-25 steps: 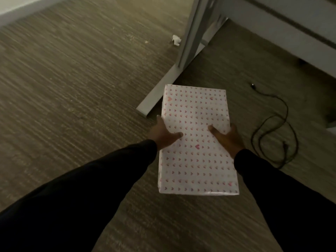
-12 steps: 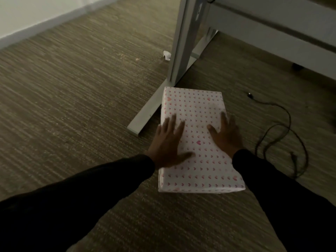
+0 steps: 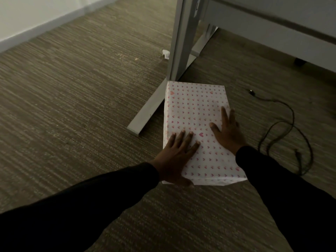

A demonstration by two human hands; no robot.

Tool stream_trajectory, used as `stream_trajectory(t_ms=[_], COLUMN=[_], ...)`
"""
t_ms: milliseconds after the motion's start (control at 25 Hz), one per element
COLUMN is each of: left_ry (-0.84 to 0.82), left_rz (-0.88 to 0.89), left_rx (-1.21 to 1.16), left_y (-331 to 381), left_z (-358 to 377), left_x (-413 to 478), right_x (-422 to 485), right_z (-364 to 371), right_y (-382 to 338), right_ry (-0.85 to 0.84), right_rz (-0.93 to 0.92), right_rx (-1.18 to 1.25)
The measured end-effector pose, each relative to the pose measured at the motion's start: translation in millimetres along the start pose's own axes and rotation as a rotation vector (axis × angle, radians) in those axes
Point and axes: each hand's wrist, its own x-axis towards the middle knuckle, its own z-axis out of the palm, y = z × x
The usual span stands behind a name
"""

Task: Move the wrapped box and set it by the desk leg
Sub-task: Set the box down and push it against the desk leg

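Note:
The wrapped box (image 3: 194, 106), white paper with small pink hearts, lies flat on the carpet. Its far left corner sits against the base of the grey desk leg (image 3: 179, 42), and its left side runs beside the leg's flat foot bar (image 3: 147, 113). My left hand (image 3: 174, 157) rests on the box's near left corner, fingers spread flat on top, thumb along the near edge. My right hand (image 3: 227, 131) lies flat on the right side of the top, fingers apart. Neither hand grips the box.
A black cable (image 3: 283, 135) loops on the carpet right of the box. A white paper scrap (image 3: 165, 54) lies left of the leg. The desk's grey frame (image 3: 272, 28) spans the upper right. A white baseboard (image 3: 45, 24) runs along the far left.
Both hands let go of the box's sides and laid flat on its top. The box settled on the carpet by the leg. My left hand then slid back to the near left corner.

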Motion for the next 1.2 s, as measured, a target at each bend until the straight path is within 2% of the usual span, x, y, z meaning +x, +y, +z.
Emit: stream_trajectory(t_ms=[160, 280, 400, 680, 840, 1040, 1200], left_ry=[0.007, -0.001, -0.005, 0.045, 0.053, 0.167, 0.138], left_rz=[-0.010, -0.021, -0.015, -0.027, -0.118, -0.399, -0.409], left_rx=[0.022, 0.031, 0.029, 0.067, 0.077, -0.057, -0.066], left_y=[-10.2, -14.6, -21.6, -52.6, -68.7, -50.0, -51.0], left_z=[-7.8, -13.7, -17.1, -20.7, -34.4, -23.2, -30.9], left_x=[15.0, 22.5, 24.2, 16.5, 16.5, 13.8, 25.4], right_x=[-17.8, -27.2, -35.1, -30.1, -39.3, -40.7, -35.5], right_z=[0.5, 3.7, 11.5, 23.7, 33.1, 35.6, 29.7], right_y=[8.0, 14.7, 16.7, -13.3, -28.4, -32.2, -31.8], right_ry=[0.049, 0.077, 0.121, 0.147, 0.247, 0.247, 0.233], right_rz=[0.023, 0.090, 0.082, 0.164, 0.179, 0.174, 0.186], right_rx=[-0.049, 0.004, 0.034, 0.133, 0.025, 0.032, 0.084])
